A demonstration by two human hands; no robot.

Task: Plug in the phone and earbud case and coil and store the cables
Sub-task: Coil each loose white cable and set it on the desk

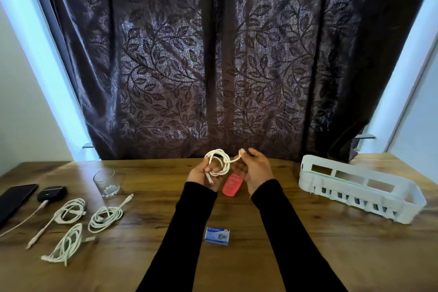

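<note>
- Left hand: black sleeve; fingers curled round a white braided cable wound into loose loops, raised over the table's middle; one plug end hangs at the palm.
- Right hand: black sleeve; thumb and fingertips pinch the same cable's free end.
- Wood-grain table: brown, matte.
- Black slab phone and black rounded earbud case: far left, a white lead at the case.
- Three white coiled cables: left of centre, lying flat.
- White slotted plastic basket: right, tilted.
- Clear glass tumbler, coral plastic tube, small blue cardboard box.
</note>
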